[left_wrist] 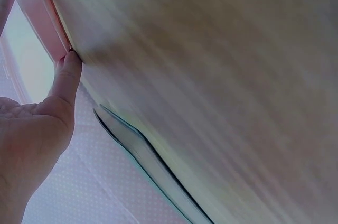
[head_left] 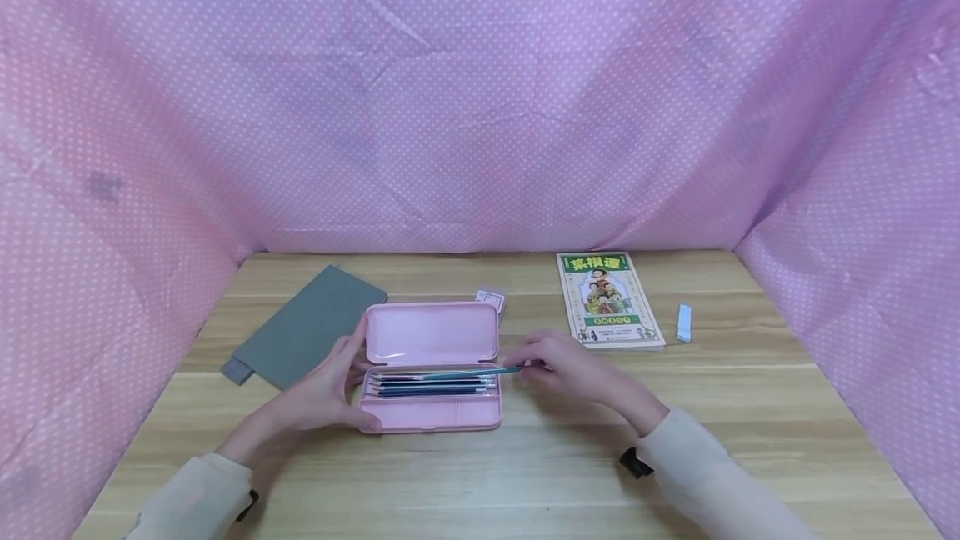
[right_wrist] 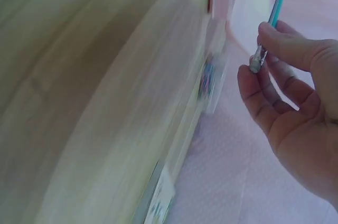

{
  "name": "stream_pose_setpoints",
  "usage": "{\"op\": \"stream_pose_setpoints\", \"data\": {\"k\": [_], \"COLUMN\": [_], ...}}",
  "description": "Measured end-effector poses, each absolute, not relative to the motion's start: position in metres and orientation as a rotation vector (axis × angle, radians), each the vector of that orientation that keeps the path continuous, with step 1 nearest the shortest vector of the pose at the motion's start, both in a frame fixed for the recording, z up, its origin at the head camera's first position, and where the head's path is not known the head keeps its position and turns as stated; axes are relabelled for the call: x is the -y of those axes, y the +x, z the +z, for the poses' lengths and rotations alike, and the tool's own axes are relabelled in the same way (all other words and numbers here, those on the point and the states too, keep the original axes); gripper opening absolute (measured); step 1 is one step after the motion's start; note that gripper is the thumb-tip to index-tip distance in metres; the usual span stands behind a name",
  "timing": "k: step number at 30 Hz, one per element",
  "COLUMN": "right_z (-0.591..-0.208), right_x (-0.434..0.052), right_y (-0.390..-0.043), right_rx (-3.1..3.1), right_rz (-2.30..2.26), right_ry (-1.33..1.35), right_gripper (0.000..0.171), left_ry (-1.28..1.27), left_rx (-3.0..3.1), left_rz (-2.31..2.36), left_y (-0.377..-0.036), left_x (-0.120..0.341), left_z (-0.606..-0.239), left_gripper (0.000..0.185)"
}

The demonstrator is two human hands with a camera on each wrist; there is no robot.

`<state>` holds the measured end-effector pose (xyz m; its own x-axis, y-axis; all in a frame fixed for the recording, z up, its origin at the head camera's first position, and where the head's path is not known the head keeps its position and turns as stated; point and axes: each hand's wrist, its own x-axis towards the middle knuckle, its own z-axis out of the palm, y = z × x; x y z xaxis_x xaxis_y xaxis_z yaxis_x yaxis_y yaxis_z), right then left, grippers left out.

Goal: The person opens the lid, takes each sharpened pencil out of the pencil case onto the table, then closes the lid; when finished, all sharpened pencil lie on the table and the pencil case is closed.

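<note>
An open pink pencil case [head_left: 431,367] lies on the wooden table [head_left: 525,457], lid up, with several dark pencils [head_left: 431,386] in its tray. My left hand [head_left: 330,390] grips the case's left end, thumb at its near corner; in the left wrist view the thumb [left_wrist: 66,78] presses the pink case edge [left_wrist: 42,18]. My right hand [head_left: 558,365] pinches the end of a teal pencil [head_left: 472,372] that lies across the case's right edge. In the right wrist view the teal pencil [right_wrist: 272,15] is held between thumb and forefinger [right_wrist: 288,47].
A grey notebook [head_left: 307,325] lies left of the case. A small white eraser box [head_left: 491,301] sits behind it. An illustrated book [head_left: 609,300] and a pale blue eraser [head_left: 684,322] lie at the right. Pink dotted cloth walls [head_left: 480,107] enclose the table.
</note>
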<state>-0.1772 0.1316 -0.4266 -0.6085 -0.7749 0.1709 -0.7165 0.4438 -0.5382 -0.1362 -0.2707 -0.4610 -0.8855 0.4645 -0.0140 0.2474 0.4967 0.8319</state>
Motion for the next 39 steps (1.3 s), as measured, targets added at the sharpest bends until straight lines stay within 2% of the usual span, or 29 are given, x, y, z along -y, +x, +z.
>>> {"op": "stream_pose_setpoints", "data": {"k": [8, 20, 31, 39], "right_z": [-0.434, -0.448, -0.449, -0.454], "right_x": [-0.179, -0.244, -0.265, -0.268], "right_y": [-0.173, -0.178, -0.184, -0.185], "right_rx": [-2.599, -2.725, -2.767, -2.766], "right_rz": [-1.024, -0.907, -0.782, -0.731], "right_ry": [-1.18, -1.103, -0.986, -1.012], "right_gripper": [0.028, 0.025, 0.025, 0.024], "left_ry": [0.606, 0.602, 0.605, 0.605], "left_rx": [-2.496, -2.519, -2.53, -2.503], "left_rz": [1.35, 1.329, 1.309, 1.328], "left_y": [-0.135, -0.135, -0.135, -0.134], "left_x": [0.27, 0.269, 0.269, 0.269], "left_z": [-0.459, -0.457, -0.457, -0.459], "left_gripper": [0.152, 0.152, 0.152, 0.152]}}
